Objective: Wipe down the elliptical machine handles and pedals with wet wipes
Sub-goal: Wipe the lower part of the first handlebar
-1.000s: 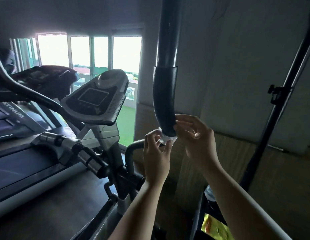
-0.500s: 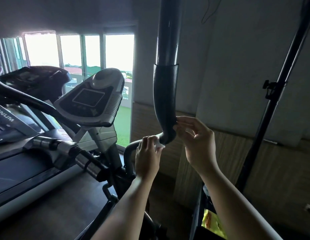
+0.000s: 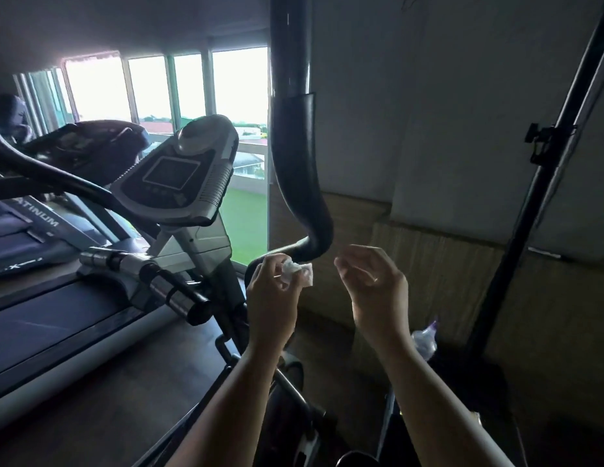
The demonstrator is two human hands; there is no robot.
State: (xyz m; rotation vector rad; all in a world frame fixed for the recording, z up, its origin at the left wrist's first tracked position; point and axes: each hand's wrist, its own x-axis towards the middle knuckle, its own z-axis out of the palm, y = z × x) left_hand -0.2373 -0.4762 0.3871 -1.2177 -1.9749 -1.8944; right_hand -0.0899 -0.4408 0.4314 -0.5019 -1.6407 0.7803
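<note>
Step in hand, as judged: wiping the padded lower end of the handle (image 3: 295,170), at the bend where it is curving back toward the machine.

- Left grip (image 3: 273,294) is pinching a crumpled wet wipe (image 3: 299,273) between thumb and fingertips. The wipe is sitting just under the bend; whether it is touching the tube cannot be told.
- Right grip (image 3: 371,281) is hanging loosely curled with nothing in it, just right of the bend and apart from the handle.
- Console (image 3: 179,173) is standing to the left of the handle, with a treadmill (image 3: 41,298) beyond it. A black pole (image 3: 529,203) is rising on the right, and a plastic bottle (image 3: 423,342) is showing near its foot.
- Pedals are not showing in this view.

Next move, as judged: the wipe is looking too bunched to cover much, so spreading it and wrapping it round the tube is called for. The right grip is free for steadying the handle, which is likely to swing under pressure. The other handle and the pedals are probably waiting.
</note>
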